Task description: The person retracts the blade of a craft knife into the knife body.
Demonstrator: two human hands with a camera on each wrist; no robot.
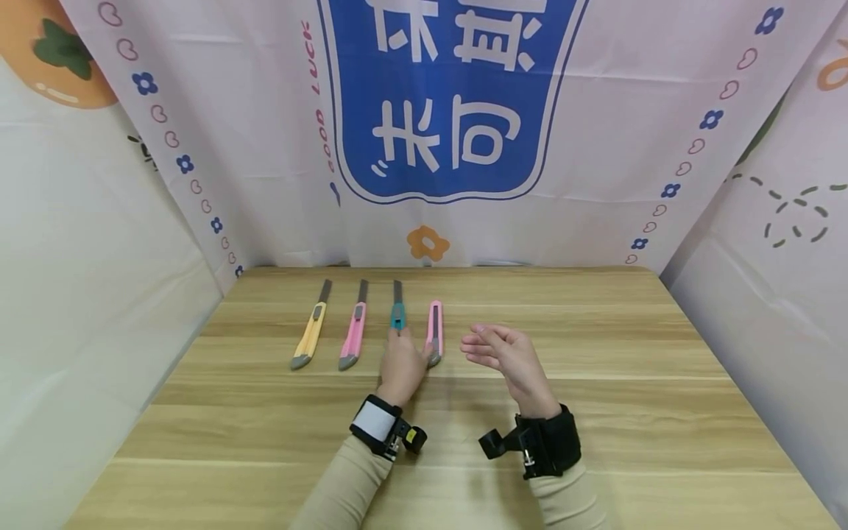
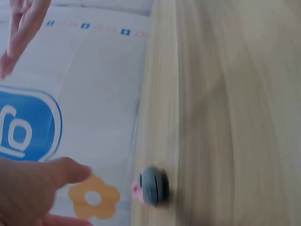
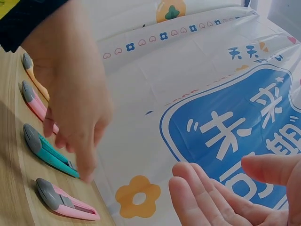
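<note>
Four utility knives lie in a row on the wooden table: a yellow one (image 1: 309, 336), a pink one (image 1: 354, 335), a teal one (image 1: 397, 314) and a second pink one (image 1: 434, 324) at the right end. Blades stick out of the first three; the right-hand pink knife shows none. My left hand (image 1: 403, 366) hovers above the teal knife, hiding its lower part in the head view, with loose fingers and nothing held. In the right wrist view the teal knife (image 3: 49, 153) lies apart below that hand. My right hand (image 1: 515, 364) is raised right of the row, holding nothing.
A printed white cloth (image 1: 609, 132) with a blue sign hangs behind the table's back edge. White cloths (image 1: 99, 258) also stand at both sides. Black straps with small cameras sit on both wrists.
</note>
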